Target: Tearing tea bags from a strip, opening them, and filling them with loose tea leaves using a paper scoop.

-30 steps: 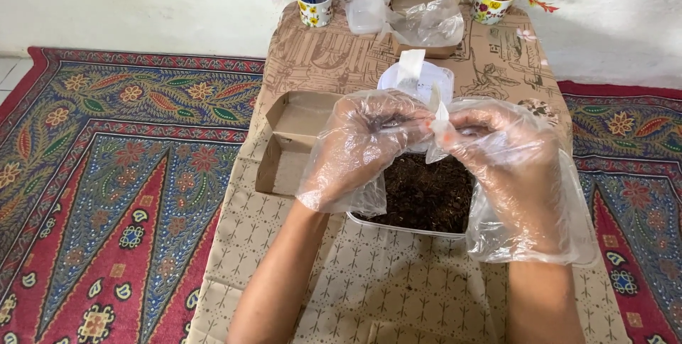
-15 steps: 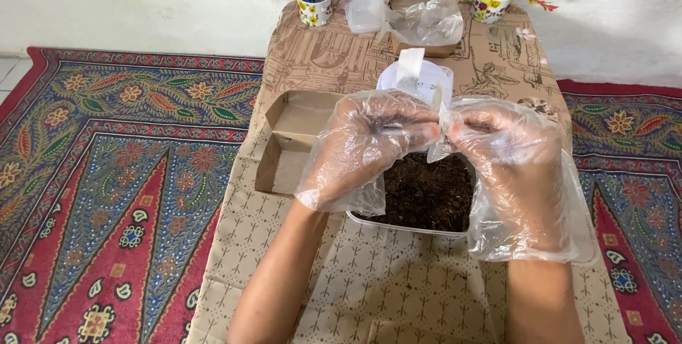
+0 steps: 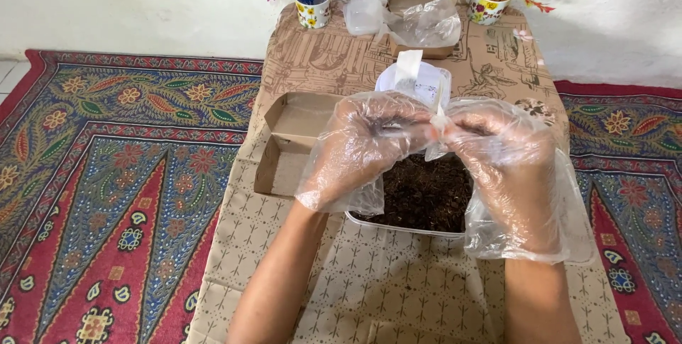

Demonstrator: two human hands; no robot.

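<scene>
We hold both gloved hands above the tray of dark soil (image 3: 426, 191) on the counter (image 3: 369, 280). The left hand (image 3: 362, 148) and right hand (image 3: 501, 156) meet at a small white packet (image 3: 438, 118); the fingers of both are pinched closed on it, just over the soil. By our judgement, the packet is being opened or emptied, and the soil is already in its tray. The open cardboard box (image 3: 291, 141) to the left looks empty, and the white lidded container (image 3: 419, 81) behind stands untouched.
</scene>
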